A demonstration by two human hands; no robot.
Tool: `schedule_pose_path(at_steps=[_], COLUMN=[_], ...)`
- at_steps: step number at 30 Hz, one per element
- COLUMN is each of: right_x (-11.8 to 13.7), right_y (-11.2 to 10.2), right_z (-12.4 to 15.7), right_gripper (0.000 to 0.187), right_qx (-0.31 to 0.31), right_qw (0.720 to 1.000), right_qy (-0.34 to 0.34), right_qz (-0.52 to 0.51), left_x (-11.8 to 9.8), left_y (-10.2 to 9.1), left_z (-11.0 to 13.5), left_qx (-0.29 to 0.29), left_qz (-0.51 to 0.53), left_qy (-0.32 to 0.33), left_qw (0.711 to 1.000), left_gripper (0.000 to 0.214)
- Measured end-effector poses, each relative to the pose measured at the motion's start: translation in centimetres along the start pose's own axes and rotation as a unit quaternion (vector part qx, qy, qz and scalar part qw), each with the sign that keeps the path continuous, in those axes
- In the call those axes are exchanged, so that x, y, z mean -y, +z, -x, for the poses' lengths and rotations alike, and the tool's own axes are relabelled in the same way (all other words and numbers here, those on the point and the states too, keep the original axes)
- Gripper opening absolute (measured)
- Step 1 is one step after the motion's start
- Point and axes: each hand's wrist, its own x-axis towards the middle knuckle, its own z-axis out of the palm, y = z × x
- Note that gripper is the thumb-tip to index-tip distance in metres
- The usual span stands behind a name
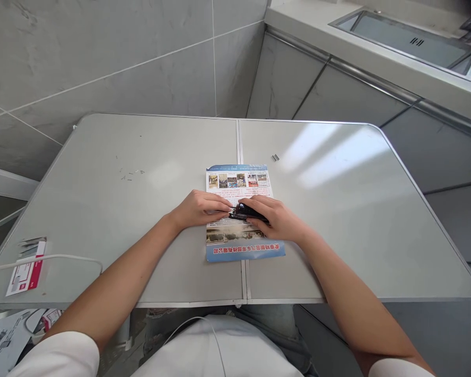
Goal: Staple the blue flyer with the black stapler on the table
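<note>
Stapler (251,211) — right hand (277,215) curled round it; left hand (200,208) nearly closed, contents unclear.

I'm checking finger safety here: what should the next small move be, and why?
Probably ease the left hand back from the end of the black stapler before any squeeze: its fingers are right there, while the right hand grips the stapler.

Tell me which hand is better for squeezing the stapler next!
Probably the right hand: it is wrapped around much of the black stapler. The left hand only has its fingertips near the stapler's end, so it seems less ready to squeeze.
</note>
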Motion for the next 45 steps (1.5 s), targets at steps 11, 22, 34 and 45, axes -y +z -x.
schedule_pose_path(at_steps=[11, 22, 34, 45], right_x=[-1.7, -0.8, 1.3, -3.0], right_y=[-0.5, -0.3, 1.3, -4.8], right_z=[1.0, 0.5, -0.3, 2.6], right_gripper=[0.04, 0.041, 0.04, 0.034], right_qx=[-0.127, -0.117, -0.095, -0.281], right_qw=[0.99, 0.989, 0.985, 0.941], right_qy=[-0.028, -0.08, -0.145, 0.149], right_qz=[-0.059, -0.037, 0.007, 0.112], left_x=[-0.3, -1.3, -2.1, -1.6], left_y=[-1.0, 0.3, 1.5, 1.8], left_z=[0.5, 0.2, -0.6, -0.8], left_qx=[-0.048, -0.044, 0.018, 0.003], left_qz=[0.04, 0.027, 0.076, -0.085], left_qy=[-0.021, -0.042, -0.02, -0.025], left_qw=[0.998, 0.998, 0.997, 0.996], left_gripper=[0.02, 0.025, 0.02, 0.027])
